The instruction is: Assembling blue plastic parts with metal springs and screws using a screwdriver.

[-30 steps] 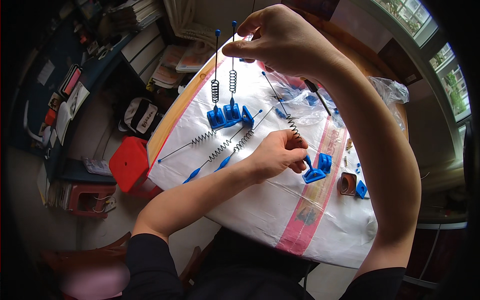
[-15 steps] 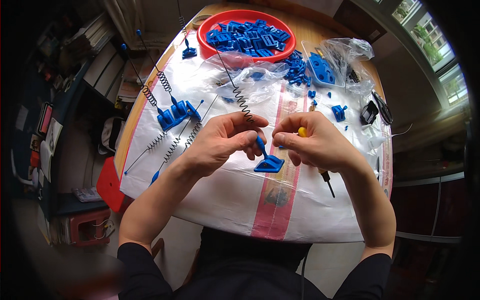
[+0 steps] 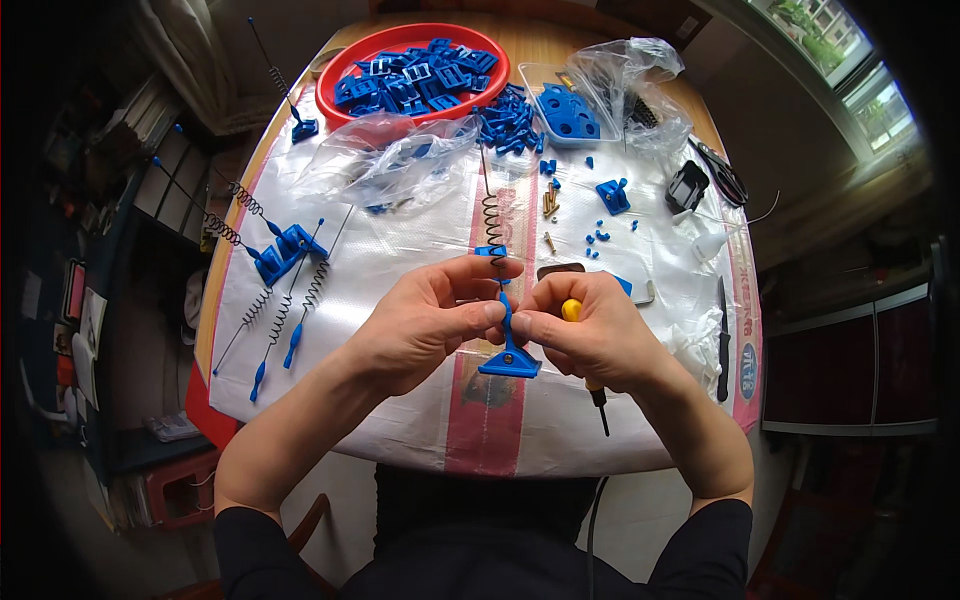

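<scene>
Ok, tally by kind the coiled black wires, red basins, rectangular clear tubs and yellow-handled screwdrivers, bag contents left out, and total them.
Coiled black wires: 7, counting the held one
Red basin: 1
Rectangular clear tub: 1
Yellow-handled screwdriver: 1
Total: 10

Left hand [image 3: 420, 325] pinches, thumb [image 3: 472, 319] toward the right hand, index [image 3: 475, 268] stretched above that thumb. Right hand [image 3: 595, 330] just beside it, thumb and index pinched, other fingers curled below. Thumb tips near each other, contact unclear. Left forearm [image 3: 300, 428] slants in from below-left of its hand, right forearm [image 3: 695, 425] from below-right of its hand. Elbows bent, wide apart.
</scene>
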